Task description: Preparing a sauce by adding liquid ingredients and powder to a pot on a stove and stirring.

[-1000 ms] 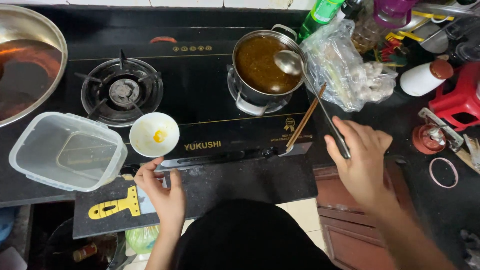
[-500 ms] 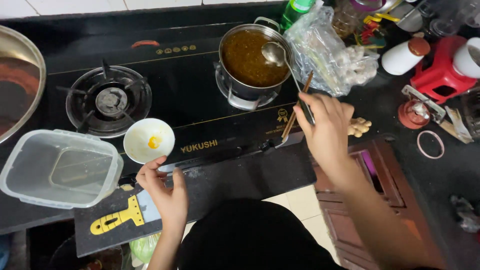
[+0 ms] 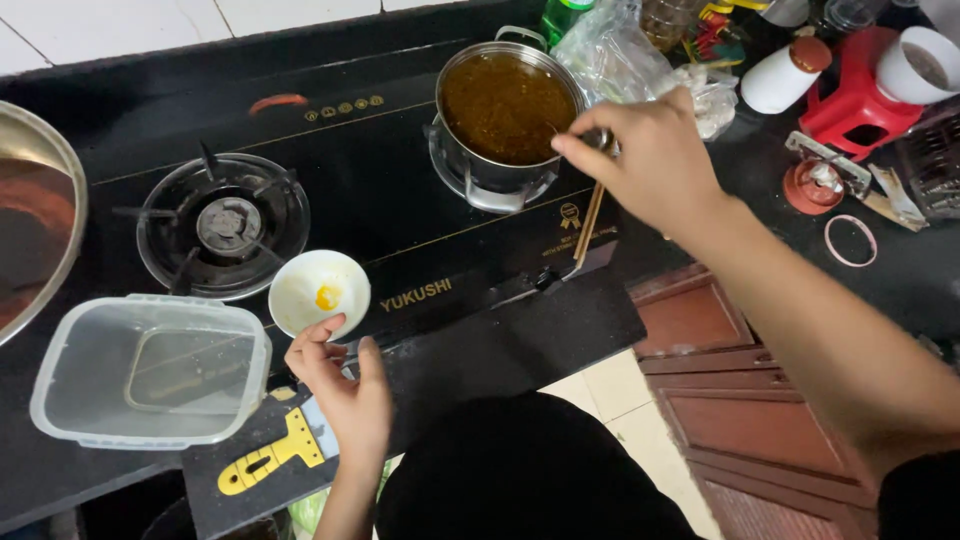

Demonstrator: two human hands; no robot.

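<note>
Near the bottom of the frame, left of centre, the left hand (image 3: 340,385) is resting on the black tabletop (image 3: 520,340), its fingertips curling around the near rim of a small white bowl (image 3: 319,293) with a yellow smear inside. A clear plastic container (image 3: 150,370) is sitting just left of it, and a yellow-handled scraper (image 3: 275,455) is lying below. Farther up, right of centre, the right hand (image 3: 650,160) is pinching a ladle handle (image 3: 597,138) over the rim of a steel pot (image 3: 508,110) of brown liquid, which is standing on the stove's right burner. A wooden stick (image 3: 588,225) is leaning beneath that hand.
</note>
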